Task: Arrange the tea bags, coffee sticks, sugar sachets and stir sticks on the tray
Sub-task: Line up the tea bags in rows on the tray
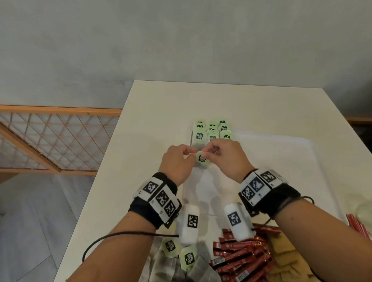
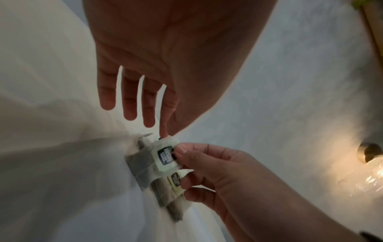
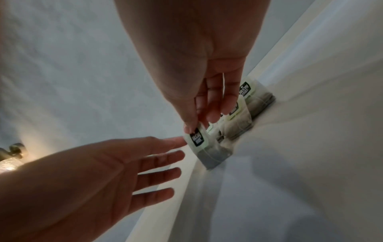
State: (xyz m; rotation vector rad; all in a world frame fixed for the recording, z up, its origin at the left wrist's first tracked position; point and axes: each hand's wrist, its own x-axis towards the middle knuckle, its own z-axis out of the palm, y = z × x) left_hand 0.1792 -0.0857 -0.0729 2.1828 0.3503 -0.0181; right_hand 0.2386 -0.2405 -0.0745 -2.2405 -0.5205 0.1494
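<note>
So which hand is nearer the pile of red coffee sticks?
Right. The right hand is up at the tea bag, beyond the red coffee sticks and roughly above them in the head view; the left hand is farther left.

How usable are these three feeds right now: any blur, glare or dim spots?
Head view: evenly lit, edges bent by the wide lens, tea bag label soft. Left wrist view: dim, lamp flares at right, bags smeared. Right wrist view: dim and hazy, left hand backlit, tea bag print blurred.
</note>
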